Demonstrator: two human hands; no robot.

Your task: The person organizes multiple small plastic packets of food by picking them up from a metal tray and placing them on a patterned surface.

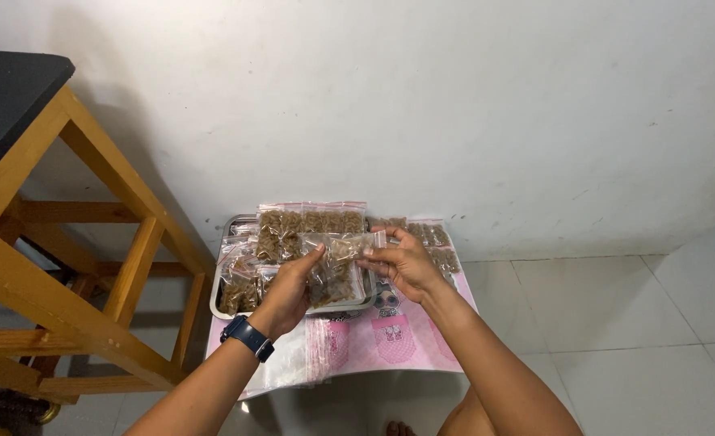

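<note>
My left hand (286,292) and my right hand (403,263) both hold one small clear zip bag of brown pieces (337,270) by its top edge, left fingers at the left corner, right fingers at the right corner. The bag hangs above a metal tray (214,303) that carries several filled bags (281,230) of the same brown stuff. More filled bags (437,242) lie to the right of the tray. A dark watch (248,337) is on my left wrist.
The tray rests on a pink printed sheet (398,347) on the floor by a white wall (454,105). Empty clear zip bags (301,359) lie at the sheet's near left. A wooden stool frame with a dark top (58,242) stands at left. White floor tiles (616,315) stretch right.
</note>
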